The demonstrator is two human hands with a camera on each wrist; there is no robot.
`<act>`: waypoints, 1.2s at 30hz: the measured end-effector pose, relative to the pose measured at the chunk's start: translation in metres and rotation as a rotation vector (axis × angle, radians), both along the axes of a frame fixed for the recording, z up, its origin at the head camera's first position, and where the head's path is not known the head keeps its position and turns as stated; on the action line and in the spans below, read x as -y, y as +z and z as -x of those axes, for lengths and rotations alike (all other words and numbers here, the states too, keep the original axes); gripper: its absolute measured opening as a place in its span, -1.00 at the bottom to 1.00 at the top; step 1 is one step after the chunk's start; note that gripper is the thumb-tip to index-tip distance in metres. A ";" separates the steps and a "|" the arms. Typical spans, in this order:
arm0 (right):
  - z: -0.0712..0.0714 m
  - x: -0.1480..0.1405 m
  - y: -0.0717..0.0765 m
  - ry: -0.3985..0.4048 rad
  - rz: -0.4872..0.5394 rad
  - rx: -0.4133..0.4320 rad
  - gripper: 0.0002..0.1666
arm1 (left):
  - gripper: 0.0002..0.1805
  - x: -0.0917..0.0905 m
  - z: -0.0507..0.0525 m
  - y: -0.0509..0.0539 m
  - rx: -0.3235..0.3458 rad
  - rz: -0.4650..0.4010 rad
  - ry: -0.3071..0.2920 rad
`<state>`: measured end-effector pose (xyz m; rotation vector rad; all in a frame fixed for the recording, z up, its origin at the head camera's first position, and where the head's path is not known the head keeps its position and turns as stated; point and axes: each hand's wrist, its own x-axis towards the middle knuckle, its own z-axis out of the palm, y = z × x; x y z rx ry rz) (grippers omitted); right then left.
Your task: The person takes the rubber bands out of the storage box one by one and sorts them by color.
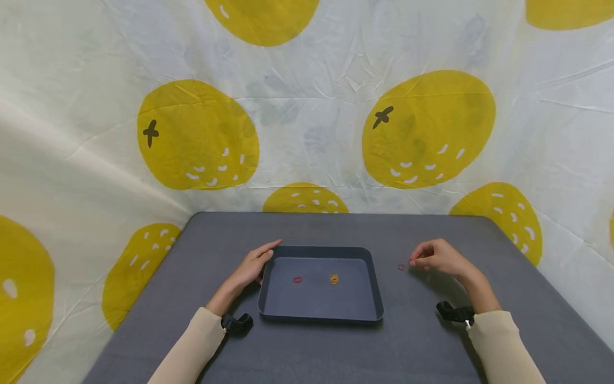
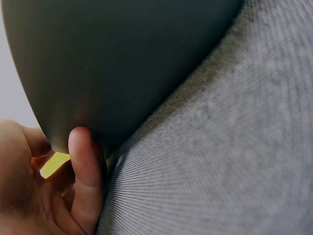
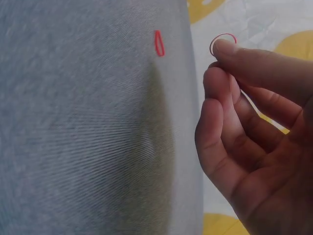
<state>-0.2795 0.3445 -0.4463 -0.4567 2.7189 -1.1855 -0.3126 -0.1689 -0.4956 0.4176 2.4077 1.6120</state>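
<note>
A left hand grips the dark tray at its left side, close to the far left corner, with fingers against the outside wall. The right hand is to the right of the tray, and its thumb and index finger pinch a thin red ring above the grey table. A second red band (also small) lies on the table, between the tray and the right hand, nearer to the hand. Inside the tray, a darker red loop lies on the left part, and some orange bands lie together right of it, well apart. Behind the table hangs a white cloth with yellow fruits.
</note>
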 end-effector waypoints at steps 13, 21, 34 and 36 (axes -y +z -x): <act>0.003 -0.002 -0.013 -0.053 -0.045 0.025 -0.82 | -0.48 0.002 -0.004 0.006 0.002 -0.002 -0.031; 0.002 0.000 -0.019 -0.090 -0.091 0.030 -0.83 | -0.49 0.003 0.001 -0.003 -0.016 0.010 -0.014; 0.002 0.005 -0.023 -0.156 -0.119 0.040 -0.84 | -0.50 0.002 0.001 -0.003 -0.022 0.008 -0.004; 0.002 0.005 -0.023 -0.162 -0.119 0.041 -0.83 | -0.51 0.002 0.001 -0.003 -0.021 0.006 0.000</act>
